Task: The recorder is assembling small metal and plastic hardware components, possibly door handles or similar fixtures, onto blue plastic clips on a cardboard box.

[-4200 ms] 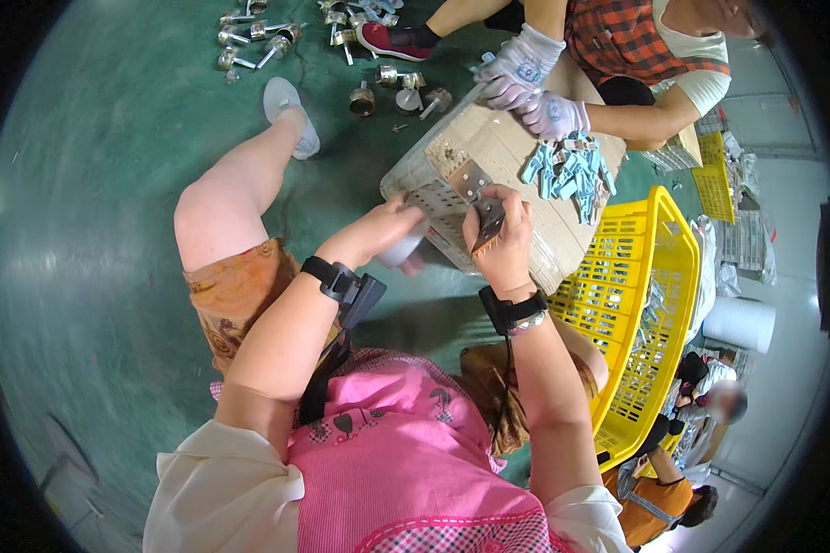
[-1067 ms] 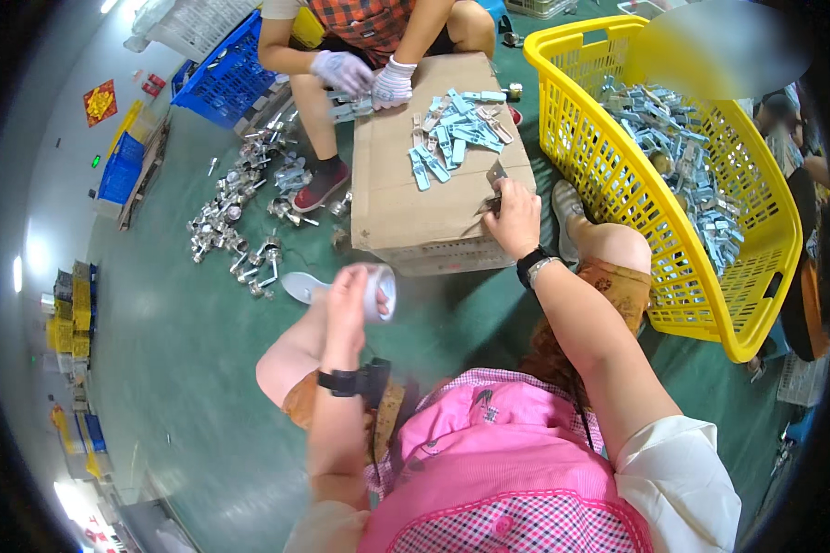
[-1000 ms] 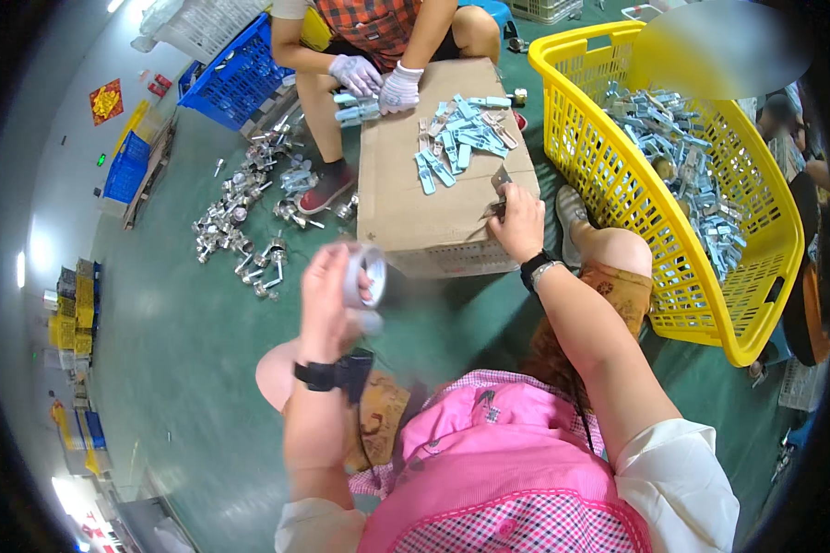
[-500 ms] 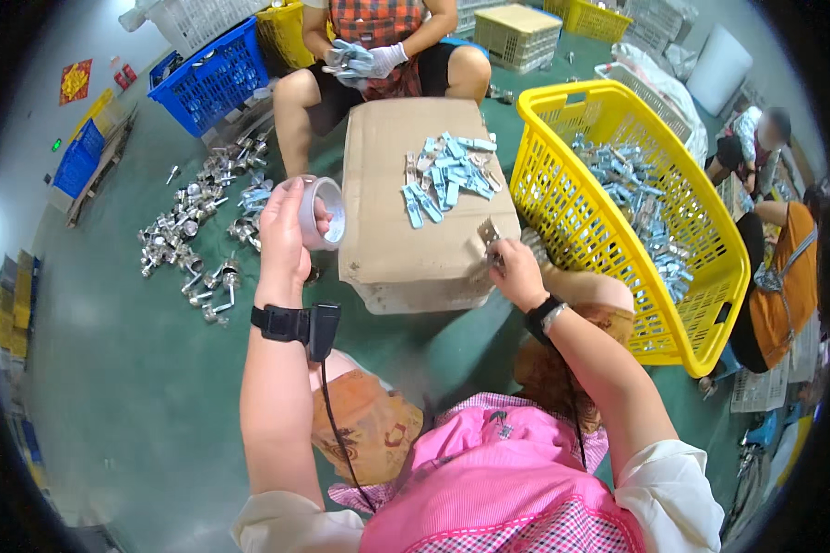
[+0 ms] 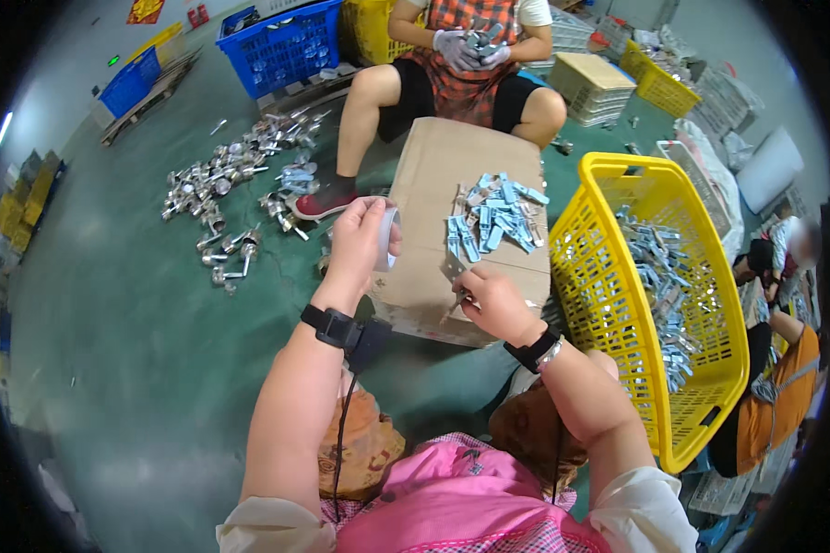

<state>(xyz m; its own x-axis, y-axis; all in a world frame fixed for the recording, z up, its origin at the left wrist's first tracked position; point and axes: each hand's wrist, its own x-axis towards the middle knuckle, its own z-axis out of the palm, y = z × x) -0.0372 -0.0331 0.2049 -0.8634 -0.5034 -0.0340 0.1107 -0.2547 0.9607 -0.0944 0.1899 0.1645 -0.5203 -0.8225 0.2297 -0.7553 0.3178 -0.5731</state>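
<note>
My left hand (image 5: 352, 247) is closed around a roll of clear tape (image 5: 386, 241), over the near left part of a cardboard-topped box (image 5: 426, 170). Thumb and fingers of my right hand (image 5: 496, 302) pinch a small, flat metal piece with holes (image 5: 453, 267) above the box's near edge. What my right palm covers is hidden. Just beyond that hand lies a loose pile of blue and silver clip-like metal pieces (image 5: 494, 214). Across the box, a person's gloved hands (image 5: 470, 51) hold several similar pieces.
At the right, a yellow basket (image 5: 609, 304) holds many similar blue pieces. Shiny metal parts with stems (image 5: 217, 175) are heaped on the green floor to the left. A blue crate (image 5: 281, 51) stands behind them. Another person in orange (image 5: 784, 396) sits beyond the basket.
The view has shifted, so the scene sits lower and further right. My hands are closer together, and the tape roll is turned more edge-on. The person opposite has brought both gloved hands together.
</note>
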